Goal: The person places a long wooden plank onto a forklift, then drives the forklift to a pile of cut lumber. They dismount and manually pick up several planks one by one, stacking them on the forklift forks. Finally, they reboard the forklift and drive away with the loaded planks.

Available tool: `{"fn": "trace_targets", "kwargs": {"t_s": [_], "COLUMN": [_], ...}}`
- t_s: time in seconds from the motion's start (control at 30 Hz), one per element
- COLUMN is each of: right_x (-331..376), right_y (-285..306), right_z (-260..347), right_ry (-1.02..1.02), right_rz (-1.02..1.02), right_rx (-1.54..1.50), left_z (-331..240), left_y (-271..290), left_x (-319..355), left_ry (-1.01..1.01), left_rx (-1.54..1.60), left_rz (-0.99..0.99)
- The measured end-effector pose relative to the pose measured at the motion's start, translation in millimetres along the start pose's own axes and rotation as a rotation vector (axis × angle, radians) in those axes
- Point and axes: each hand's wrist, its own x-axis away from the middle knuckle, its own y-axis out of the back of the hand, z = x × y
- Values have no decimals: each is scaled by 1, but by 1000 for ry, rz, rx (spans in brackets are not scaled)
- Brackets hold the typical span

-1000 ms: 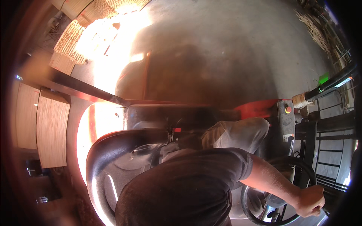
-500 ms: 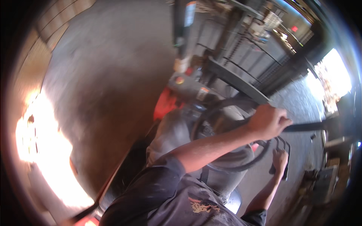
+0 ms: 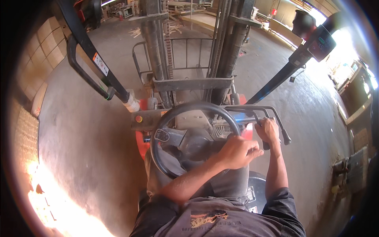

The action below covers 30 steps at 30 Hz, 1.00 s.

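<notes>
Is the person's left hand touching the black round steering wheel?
Touching. The head view shows the left hand closed over the right side of the black round steering wheel, fingers wrapped around its rim.

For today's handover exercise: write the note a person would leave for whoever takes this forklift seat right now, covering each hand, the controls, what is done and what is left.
Left hand: crossed over to the right rim of the steering wheel, gripping it.
Right hand: closed on one of the levers beside the wheel.
Mast stands straight ahead; no load shows in front of it.
Floor ahead is open concrete, with stacks along the left wall.
Done: driver seated, both controls in hand.
Left: cannot tell from this view; the forks are hidden.
</notes>
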Motion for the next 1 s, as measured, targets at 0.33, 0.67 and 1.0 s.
{"fn": "trace_targets", "kwargs": {"t_s": [0.33, 0.67, 1.0], "right_x": [-12, -14, -66], "right_y": [-34, -29, 1], "right_z": [-20, -39, -38], "right_ry": [106, 156, 38], "right_rz": [-108, -57, 93], "right_rx": [194, 298, 6], "left_z": [33, -5, 13], "left_y": [-32, 22, 139], "left_x": [22, 123, 59], "left_ry": [-17, 34, 82], "left_rx": [51, -150, -133], "left_rz": [84, -86, -969]}}
